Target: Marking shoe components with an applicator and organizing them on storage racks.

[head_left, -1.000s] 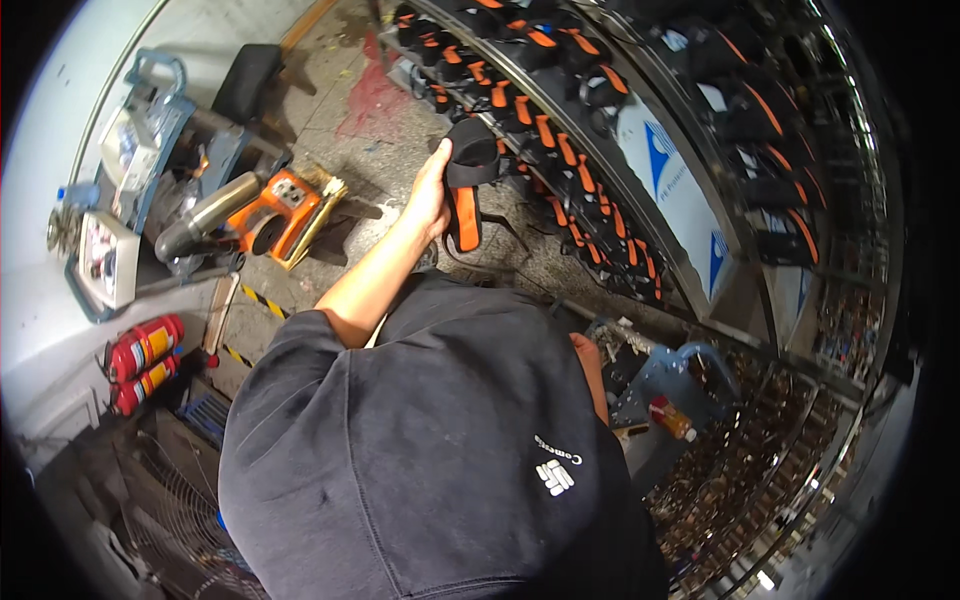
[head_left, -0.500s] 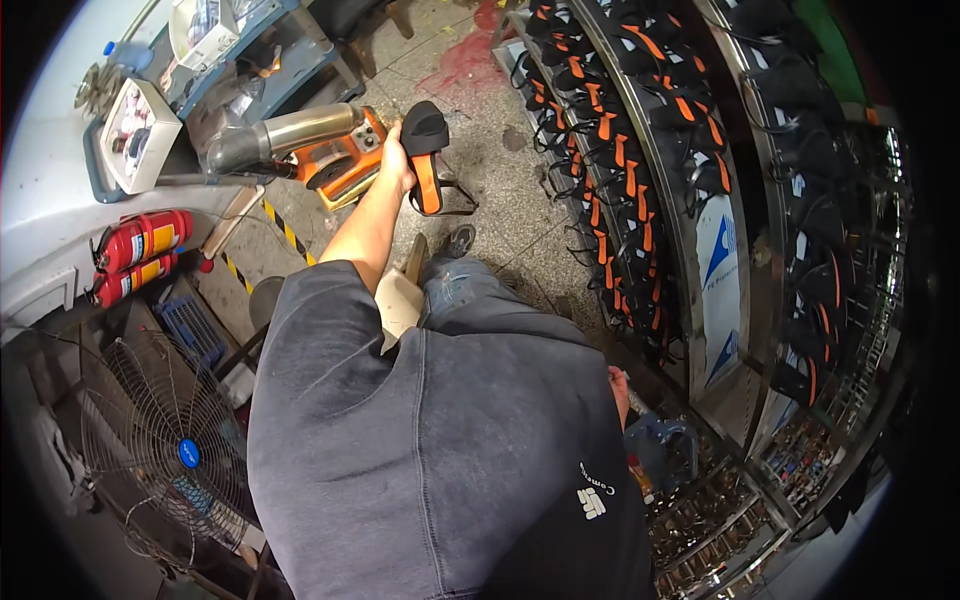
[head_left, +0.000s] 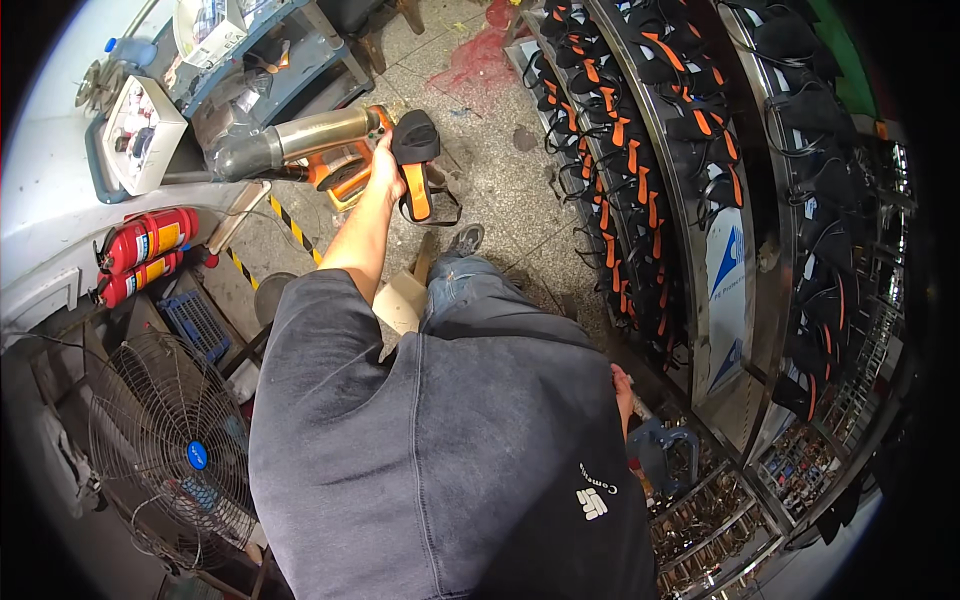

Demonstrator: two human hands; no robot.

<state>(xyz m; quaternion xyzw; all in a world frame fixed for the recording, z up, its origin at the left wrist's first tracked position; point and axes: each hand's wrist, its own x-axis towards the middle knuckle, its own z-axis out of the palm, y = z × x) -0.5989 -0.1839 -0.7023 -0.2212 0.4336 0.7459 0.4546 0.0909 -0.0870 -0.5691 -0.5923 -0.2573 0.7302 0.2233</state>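
A black sandal (head_left: 416, 138) with an orange insole and a thin dangling strap is gripped in my left hand (head_left: 388, 172), at the end of my outstretched arm. Its wide black upper points away from me, and the strap loops on the near side. Just left of that hand is an orange machine (head_left: 343, 170) with a fat metal cylinder (head_left: 318, 133). My right hand (head_left: 622, 392) hangs low by my right side, partly covered by my shirt; its fingers do not show clearly.
Tall racks hold rows of similar black and orange sandals (head_left: 640, 185) on the right. To the left are red fire extinguishers (head_left: 150, 243), a wire-caged fan (head_left: 170, 440) and a blue shelf unit (head_left: 290, 75). A blue clamp-like part (head_left: 668, 450) sits near my right hand.
The sandal and my left hand have shifted slightly left and down in view, still together. The surroundings have slid a little to the right. My right hand stays by my side.
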